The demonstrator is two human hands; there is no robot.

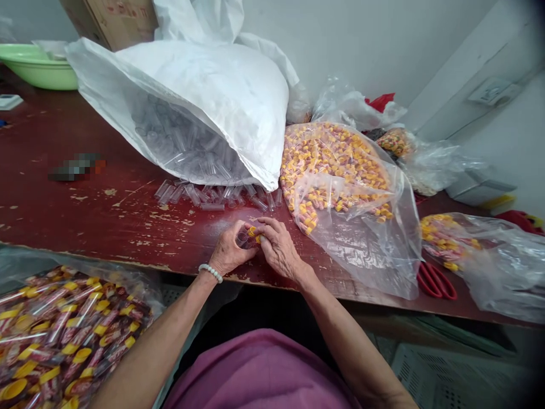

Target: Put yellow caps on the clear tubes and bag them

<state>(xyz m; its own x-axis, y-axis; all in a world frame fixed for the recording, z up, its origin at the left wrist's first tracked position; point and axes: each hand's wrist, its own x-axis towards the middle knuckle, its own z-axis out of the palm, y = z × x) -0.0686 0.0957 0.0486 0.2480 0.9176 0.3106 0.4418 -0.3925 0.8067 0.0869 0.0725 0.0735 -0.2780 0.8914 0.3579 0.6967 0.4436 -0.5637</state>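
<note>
Near the table's front edge, my left hand (230, 249), with a beaded bracelet on its wrist, is wrapped round clear plastic tubes (242, 241). My right hand (279, 248) meets it from the right, its fingers closed on small yellow-capped pieces (252, 232) at the tube mouths. Just beyond both hands, loose clear tubes (212, 207) lie in front of a white sack (204, 74), whose open mouth shows many more. To the right of the sack rests a clear bag (340, 165) full of yellow and pink pieces.
Filled yellow-capped tubes (63, 335) fill a bag at lower left. Red-handled scissors (436, 280) lie near the right front edge, beside a smaller bag (451, 238) of yellow pieces. A green basin (42, 71) and cardboard box (123, 23) stand at back left.
</note>
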